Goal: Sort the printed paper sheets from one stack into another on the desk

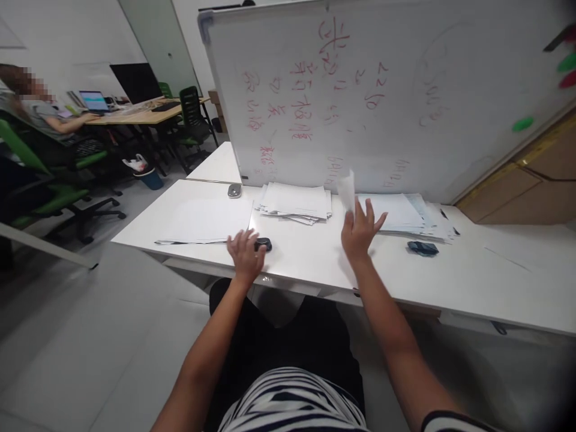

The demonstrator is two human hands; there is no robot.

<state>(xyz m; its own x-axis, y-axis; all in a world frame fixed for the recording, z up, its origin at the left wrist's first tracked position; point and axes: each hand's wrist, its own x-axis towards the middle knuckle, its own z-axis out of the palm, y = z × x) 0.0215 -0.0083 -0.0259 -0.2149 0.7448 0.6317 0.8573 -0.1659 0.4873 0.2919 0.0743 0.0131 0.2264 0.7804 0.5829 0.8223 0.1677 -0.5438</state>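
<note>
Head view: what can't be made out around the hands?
All in the head view:
Small black oval object: left end hidden by the left hand; contact unclear.
Thin white paper: lower end hidden by the right hand; any print too blurred.
White paper stack: left side behind the right hand.
Brown cardboard box: cut off by right edge.

Paper stacks (297,199) lie just before the whiteboard (396,99).

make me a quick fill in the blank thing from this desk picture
1. The right hand holds up a white sheet of ____.
2. The small object beside the left hand is coloured ____.
3. Most writing on the whiteboard is ____.
4. The bin on the floor is ____.

Missing words: paper; black; red; blue
</note>
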